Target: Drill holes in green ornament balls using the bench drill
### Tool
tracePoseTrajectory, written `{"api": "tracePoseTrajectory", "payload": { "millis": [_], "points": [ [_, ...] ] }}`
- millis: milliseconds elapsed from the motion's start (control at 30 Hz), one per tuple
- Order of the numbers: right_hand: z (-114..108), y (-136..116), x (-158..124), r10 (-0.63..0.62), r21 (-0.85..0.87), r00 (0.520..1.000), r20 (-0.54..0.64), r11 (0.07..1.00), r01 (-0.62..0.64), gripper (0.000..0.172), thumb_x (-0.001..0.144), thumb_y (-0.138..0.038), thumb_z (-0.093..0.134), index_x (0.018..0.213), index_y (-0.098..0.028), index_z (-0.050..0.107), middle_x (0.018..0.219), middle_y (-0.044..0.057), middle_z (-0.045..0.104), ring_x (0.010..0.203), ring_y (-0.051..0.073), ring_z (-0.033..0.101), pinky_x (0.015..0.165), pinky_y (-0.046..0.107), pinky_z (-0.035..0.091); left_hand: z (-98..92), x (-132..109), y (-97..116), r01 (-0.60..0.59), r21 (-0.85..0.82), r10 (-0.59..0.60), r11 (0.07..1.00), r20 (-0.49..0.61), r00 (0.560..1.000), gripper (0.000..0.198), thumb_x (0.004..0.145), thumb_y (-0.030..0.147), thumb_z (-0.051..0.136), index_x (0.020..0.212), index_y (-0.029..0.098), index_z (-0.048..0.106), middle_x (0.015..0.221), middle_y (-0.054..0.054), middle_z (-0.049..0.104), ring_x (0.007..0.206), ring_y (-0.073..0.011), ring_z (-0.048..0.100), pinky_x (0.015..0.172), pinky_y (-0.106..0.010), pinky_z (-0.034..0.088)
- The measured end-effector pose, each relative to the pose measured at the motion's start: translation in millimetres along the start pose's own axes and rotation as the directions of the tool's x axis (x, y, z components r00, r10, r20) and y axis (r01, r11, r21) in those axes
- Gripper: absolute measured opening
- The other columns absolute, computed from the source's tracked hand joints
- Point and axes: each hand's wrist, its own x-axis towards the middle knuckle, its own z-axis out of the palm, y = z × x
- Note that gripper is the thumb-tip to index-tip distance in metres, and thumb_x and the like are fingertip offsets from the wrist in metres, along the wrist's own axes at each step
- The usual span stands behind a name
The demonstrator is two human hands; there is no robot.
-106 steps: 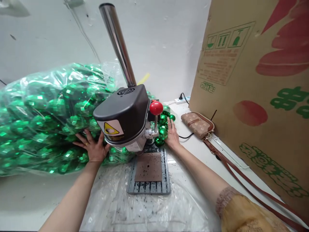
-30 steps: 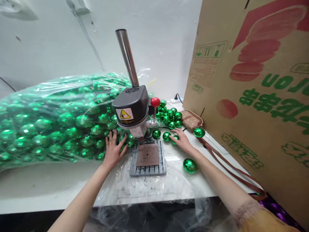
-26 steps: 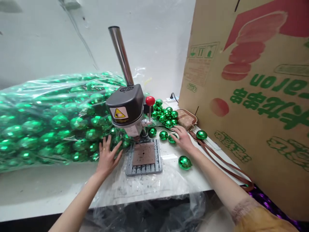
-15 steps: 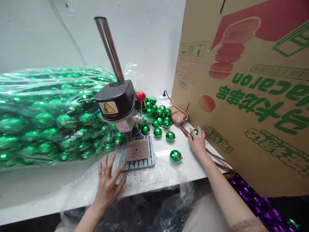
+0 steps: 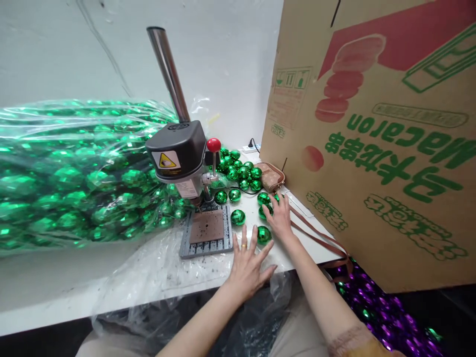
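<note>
Glossy, faceted green balls lie right of the drill press; the left hand splays loosely; whether the right hand grips any is unclear.

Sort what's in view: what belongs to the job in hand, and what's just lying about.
Likely in the job:
loose green faceted balls, near left hand and right hand
bench drill press
clear plastic bag of green balls

Probably just lying about:
brown patterned handbag
Macaron carton
</note>
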Motion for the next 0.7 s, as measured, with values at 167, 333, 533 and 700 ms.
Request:
{"api": "tracePoseTrajectory", "payload": {
  "millis": [167,333,533,700],
  "points": [
    [0,7,5,-0.129,0.123,0.984,0.120,0.986,0.114,0.056,0.091,-0.054,0.045,0.136,-0.020,0.050,0.151,0.014,0.034,0.142,0.028,0.031,0.118,0.050,0.029,11.6,22,-8,0.085,0.038,-0.085,0.996,0.001,0.996,0.056,0.089,0.056,0.053,0.142,0.039,0.046,0.160,-0.012,0.021,0.147,-0.0445,0.014,0.108,-0.072,0.023],
    [2,15,4,-0.080,0.171,0.988,0.135,0.984,0.057,0.070,0.088,-0.060,0.047,0.143,-0.017,0.041,0.155,0.016,0.027,0.145,0.029,0.028,0.119,0.050,0.027,16.3,25,-12,0.111,0.015,-0.112,0.994,0.032,0.993,0.059,0.090,0.052,0.054,0.146,0.041,0.039,0.161,-0.012,0.016,0.146,-0.0455,0.015,0.107,-0.072,0.024],
    [-3,15,2,-0.033,0.214,0.991,0.128,0.977,0.004,0.069,0.089,-0.062,0.044,0.141,-0.018,0.041,0.154,0.017,0.031,0.145,0.028,0.029,0.119,0.051,0.028,-5.1,23,-9,0.011,-0.030,-0.011,0.999,-0.017,1.000,0.060,0.091,0.045,0.055,0.147,0.032,0.038,0.161,-0.017,0.012,0.147,-0.0444,0.013,0.108,-0.069,0.025],
    [-19,11,-1,-0.033,0.262,0.996,0.088,0.965,0.009,0.063,0.090,-0.057,0.046,0.138,-0.018,0.045,0.149,0.016,0.040,0.141,0.026,0.037,0.118,0.048,0.030,-26.2,-35,-2,-0.259,-0.161,0.225,0.952,-0.202,0.953,0.034,0.088,0.030,0.055,0.120,0.019,0.063,0.129,-0.017,0.058,0.131,-0.0330,0.047,0.105,-0.052,0.041]
  ]
}}
